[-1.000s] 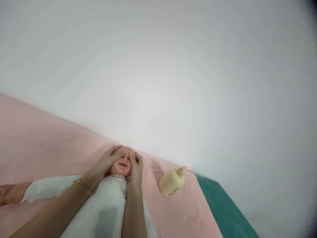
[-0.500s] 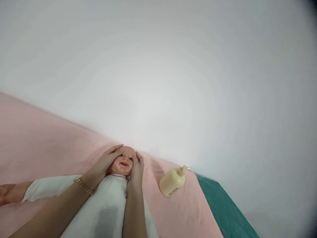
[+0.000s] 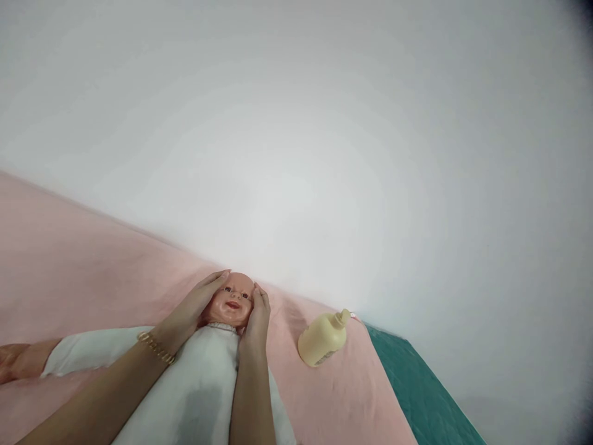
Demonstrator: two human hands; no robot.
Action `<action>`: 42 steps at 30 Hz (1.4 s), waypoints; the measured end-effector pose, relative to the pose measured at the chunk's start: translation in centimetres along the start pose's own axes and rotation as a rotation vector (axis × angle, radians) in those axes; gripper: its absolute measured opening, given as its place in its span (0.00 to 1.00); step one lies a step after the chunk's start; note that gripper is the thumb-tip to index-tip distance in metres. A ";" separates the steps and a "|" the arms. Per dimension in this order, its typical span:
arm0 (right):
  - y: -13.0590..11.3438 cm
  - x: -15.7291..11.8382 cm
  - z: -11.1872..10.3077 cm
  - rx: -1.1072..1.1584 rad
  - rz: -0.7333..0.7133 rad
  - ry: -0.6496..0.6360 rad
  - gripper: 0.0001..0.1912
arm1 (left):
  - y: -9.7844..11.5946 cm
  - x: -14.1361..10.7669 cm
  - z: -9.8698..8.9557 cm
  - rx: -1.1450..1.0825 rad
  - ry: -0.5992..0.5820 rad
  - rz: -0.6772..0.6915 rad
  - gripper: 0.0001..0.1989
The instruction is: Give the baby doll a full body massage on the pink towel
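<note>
A baby doll (image 3: 197,364) in a white outfit lies on its back on a pink sheet, its head toward the wall. My left hand (image 3: 197,303) curves against the side of the doll's head at the left, fingers reaching up to the temple. Against the opposite side rests my right hand (image 3: 257,315), its fingers together and bent along the temple and cheek. Between them the doll's head is held, with its face uncovered. The palms' contact is partly hidden. A gold bracelet (image 3: 156,347) circles my left wrist.
To the right of the doll stands a pale yellow pump bottle (image 3: 322,340) on the pink sheet (image 3: 347,395). A green surface (image 3: 417,383) shows past the sheet's right edge. The white wall (image 3: 296,142) rises directly behind the doll's head.
My thumbs have moved outward from beside the doll's eyes to the sides of its head, so more of its face shows. The doll and bottle have stayed put.
</note>
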State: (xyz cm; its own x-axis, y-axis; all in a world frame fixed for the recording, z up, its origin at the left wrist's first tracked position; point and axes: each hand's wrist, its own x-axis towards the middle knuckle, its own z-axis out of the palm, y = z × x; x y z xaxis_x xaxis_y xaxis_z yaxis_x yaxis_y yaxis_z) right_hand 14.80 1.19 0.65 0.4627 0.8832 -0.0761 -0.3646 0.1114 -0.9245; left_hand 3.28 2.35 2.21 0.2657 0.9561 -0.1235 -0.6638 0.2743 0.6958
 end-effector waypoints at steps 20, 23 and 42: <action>-0.8 -0.9 0.6 -0.189 0.003 0.044 0.21 | 0.7 -0.6 0.6 0.228 0.116 0.042 0.27; -0.1 -0.5 0.3 -0.182 -0.069 0.054 0.18 | 0.7 -0.7 0.7 0.221 0.123 0.035 0.26; 0.2 -0.1 0.2 -0.071 -0.131 0.003 0.17 | 0.1 -0.2 -0.2 0.083 0.060 0.078 0.15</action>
State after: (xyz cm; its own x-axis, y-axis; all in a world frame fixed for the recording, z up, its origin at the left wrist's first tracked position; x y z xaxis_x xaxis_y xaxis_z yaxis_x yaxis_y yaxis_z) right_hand 14.54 1.24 0.59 0.5047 0.8621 0.0461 -0.2430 0.1931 -0.9506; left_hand 3.06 2.24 2.20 0.1717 0.9794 -0.1066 -0.6199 0.1915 0.7609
